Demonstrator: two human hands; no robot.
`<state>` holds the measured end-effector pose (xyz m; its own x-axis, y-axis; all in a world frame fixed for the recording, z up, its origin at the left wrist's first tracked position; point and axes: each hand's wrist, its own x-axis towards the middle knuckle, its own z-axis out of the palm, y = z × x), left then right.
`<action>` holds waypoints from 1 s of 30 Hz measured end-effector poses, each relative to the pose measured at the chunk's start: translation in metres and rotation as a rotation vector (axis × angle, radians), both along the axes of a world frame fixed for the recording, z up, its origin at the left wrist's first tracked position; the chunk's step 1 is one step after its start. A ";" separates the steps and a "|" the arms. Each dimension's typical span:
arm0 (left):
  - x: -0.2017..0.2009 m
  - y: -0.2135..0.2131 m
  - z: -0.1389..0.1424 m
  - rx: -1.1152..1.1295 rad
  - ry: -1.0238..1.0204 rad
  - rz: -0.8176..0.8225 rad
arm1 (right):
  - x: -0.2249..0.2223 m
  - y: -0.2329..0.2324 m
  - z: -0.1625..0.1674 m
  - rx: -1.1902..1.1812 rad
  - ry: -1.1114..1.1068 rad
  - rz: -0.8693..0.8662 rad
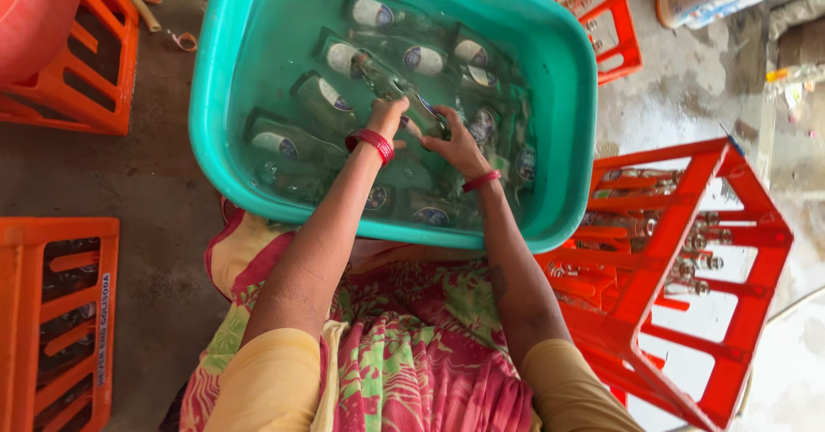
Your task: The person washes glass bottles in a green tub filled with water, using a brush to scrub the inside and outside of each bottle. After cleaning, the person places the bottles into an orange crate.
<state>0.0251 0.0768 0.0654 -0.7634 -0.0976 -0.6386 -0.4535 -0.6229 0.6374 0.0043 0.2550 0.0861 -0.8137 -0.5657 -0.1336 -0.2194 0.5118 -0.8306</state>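
Both hands in the water, closed around one clear glass bottle (pixel 404 97) lying slantwise near the middle of the teal tub (pixel 563 71): left hand (pixel 388 118) clasping the body, right hand (pixel 455 147) wrapped about the lower end, apparently to steady it under the surface. More labelled bottles (pixel 331 97) lying submerged all around, seemingly soaking. Red bangles (pixel 371 142) on both wrists. To the right, a tilted orange crate (pixel 730 217) holding bottles; further orange crates (pixel 51 329) at left, near and far.
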 end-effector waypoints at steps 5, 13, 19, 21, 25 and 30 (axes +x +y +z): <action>0.003 0.000 0.004 -0.157 0.042 -0.116 | -0.003 0.007 -0.007 0.147 0.067 -0.004; 0.014 0.002 0.005 -0.260 0.044 -0.370 | -0.002 0.013 -0.018 0.414 0.241 0.061; 0.012 -0.001 -0.003 -0.198 -0.024 -0.307 | 0.001 0.015 -0.014 0.484 0.211 0.057; 0.010 -0.003 -0.006 -0.180 -0.043 -0.190 | 0.003 0.013 -0.012 0.477 0.166 0.034; 0.004 -0.009 -0.012 -0.193 0.035 -0.175 | 0.002 0.011 -0.013 0.455 0.242 0.096; 0.002 -0.014 -0.010 -0.243 -0.073 -0.126 | 0.000 0.012 -0.017 0.454 0.195 0.120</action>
